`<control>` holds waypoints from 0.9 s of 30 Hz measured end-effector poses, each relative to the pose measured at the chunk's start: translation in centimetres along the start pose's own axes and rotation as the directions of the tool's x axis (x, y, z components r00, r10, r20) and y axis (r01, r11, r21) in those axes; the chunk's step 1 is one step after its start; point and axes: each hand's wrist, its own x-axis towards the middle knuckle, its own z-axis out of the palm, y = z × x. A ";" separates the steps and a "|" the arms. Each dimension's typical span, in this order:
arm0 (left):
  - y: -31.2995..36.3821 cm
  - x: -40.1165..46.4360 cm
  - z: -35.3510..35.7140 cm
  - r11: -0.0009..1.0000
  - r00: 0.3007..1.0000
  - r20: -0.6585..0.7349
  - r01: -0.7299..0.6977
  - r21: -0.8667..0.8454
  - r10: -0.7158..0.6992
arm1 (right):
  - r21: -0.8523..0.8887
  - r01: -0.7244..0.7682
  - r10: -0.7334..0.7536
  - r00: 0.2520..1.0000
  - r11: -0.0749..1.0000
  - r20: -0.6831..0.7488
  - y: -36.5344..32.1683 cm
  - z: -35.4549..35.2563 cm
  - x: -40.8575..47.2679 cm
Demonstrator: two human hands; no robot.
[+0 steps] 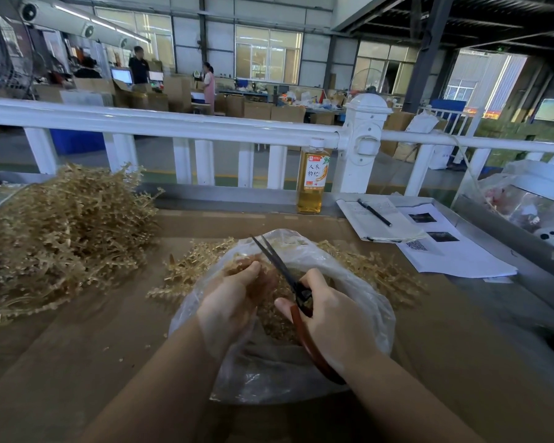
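My right hand point(330, 318) grips red-handled scissors point(296, 295), whose dark blades are parted and point up and away. My left hand point(234, 298) pinches a small golden plastic sprig point(247, 262) close to the blades. Both hands work over an open clear plastic bag point(359, 302) holding cut golden pieces. More golden sprigs point(189, 270) lie around the bag on the brown cardboard-covered table point(77, 362).
A big heap of golden sprigs point(58, 228) fills the left. A bottle of amber drink point(311, 177) stands by the white railing point(173, 123). A notebook with a pen point(375, 215), printed sheets point(454, 254) and plastic bags point(525, 199) lie at the right.
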 end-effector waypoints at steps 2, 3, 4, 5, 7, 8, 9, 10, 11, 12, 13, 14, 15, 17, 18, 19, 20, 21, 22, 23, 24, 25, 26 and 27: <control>0.1 0.0 -0.1 0.999 0.999 -0.014 -0.036 0.003 0.036 | 0.014 -0.010 0.010 1.000 1.000 0.018 0.0 0.0 0.0; 0.2 0.0 -0.1 0.999 0.999 -0.013 -0.047 0.014 0.047 | 0.020 -0.017 0.017 0.999 1.000 0.033 0.0 0.0 0.0; 0.2 0.0 -0.2 0.998 0.999 -0.017 -0.051 0.031 0.052 | 0.024 -0.023 0.022 0.999 0.999 0.047 0.1 0.0 0.0; 0.2 -0.1 -0.3 0.997 0.998 -0.025 -0.056 0.047 0.057 | 0.026 -0.027 0.025 0.998 0.999 0.057 0.2 0.0 0.0; 0.1 -0.1 -0.6 0.994 0.995 -0.054 -0.082 0.069 0.086 | 0.037 -0.035 0.032 0.997 0.999 0.069 0.3 0.0 0.0; 0.0 0.0 -0.7 0.991 0.991 -0.069 -0.108 0.083 0.114 | 0.042 -0.040 0.037 0.997 0.998 0.072 0.3 0.0 0.0; 0.0 0.0 -0.8 0.986 0.987 -0.077 -0.135 0.097 0.143 | 0.042 -0.043 0.040 0.996 0.998 0.076 0.4 0.0 0.1; -0.1 0.1 -0.9 0.982 0.983 -0.080 -0.158 0.106 0.167 | 0.039 -0.044 0.041 0.996 0.998 0.079 0.4 0.0 0.1; -0.2 0.1 -0.9 0.979 0.980 -0.080 -0.174 0.106 0.183 | 0.036 -0.042 0.039 0.996 0.998 0.082 0.4 0.0 0.0; -0.3 0.2 -0.9 0.978 0.978 -0.081 -0.185 0.101 0.194 | 0.033 -0.037 0.034 0.996 0.999 0.086 0.5 0.0 0.0; -0.3 0.2 -0.9 0.977 0.976 -0.087 -0.192 0.094 0.200 | 0.030 -0.032 0.029 0.995 0.999 0.092 0.5 0.1 0.0; -0.4 0.2 -1.0 0.978 0.975 -0.098 -0.192 0.086 0.200 | 0.027 -0.029 0.026 0.995 0.999 0.100 0.5 0.1 -0.1; -0.4 0.2 -1.0 0.979 0.975 -0.109 -0.189 0.071 0.196 | 0.024 -0.026 0.023 0.994 0.999 0.110 0.6 0.2 -0.2; -0.5 0.2 -1.0 0.981 0.974 -0.122 -0.188 0.041 0.191 | 0.015 -0.013 0.011 0.992 1.000 0.123 0.6 0.2 -0.3; -0.5 0.2 -0.9 0.981 0.973 -0.128 -0.190 0.033 0.192 | 0.010 -0.006 0.004 0.992 1.000 0.125 0.7 0.3 -0.3; -0.6 0.1 -0.8 0.981 0.972 -0.135 -0.191 0.028 0.193 | 0.004 0.001 -0.001 0.992 1.000 0.126 0.7 0.3 -0.3; -0.7 0.1 -0.8 0.981 0.971 -0.142 -0.192 0.027 0.194 | 0.002 0.004 -0.004 0.992 1.000 0.126 0.7 0.3 -0.2; -0.8 0.1 -0.7 0.980 0.969 -0.146 -0.195 0.029 0.197 | 0.002 0.006 -0.006 0.992 1.000 0.126 0.8 0.4 -0.2; -0.9 0.1 -0.7 0.979 0.968 -0.148 -0.203 0.029 0.205 | 0.002 0.007 -0.007 0.992 1.000 0.127 0.8 0.4 -0.2; -0.9 0.1 -0.7 0.978 0.966 -0.147 -0.210 0.022 0.210 | 0.001 0.008 -0.009 0.992 1.000 0.127 0.8 0.4 -0.3; -0.9 0.0 -0.7 0.978 0.967 -0.145 -0.210 0.007 0.209 | -0.001 0.010 -0.010 0.992 1.000 0.126 0.9 0.4 -0.3; -0.9 0.0 -0.7 0.979 0.969 -0.144 -0.203 -0.014 0.199 | -0.002 0.013 -0.013 0.992 1.000 0.123 0.9 0.4 -0.3; -0.9 -0.1 -0.7 0.981 0.972 -0.142 -0.191 -0.037 0.185 | -0.004 0.017 -0.016 0.992 1.000 0.121 0.9 0.4 -0.3; -0.9 -0.1 -0.7 0.982 0.975 -0.142 -0.179 -0.060 0.169 | -0.004 0.020 -0.019 0.992 1.000 0.122 1.0 0.4 -0.3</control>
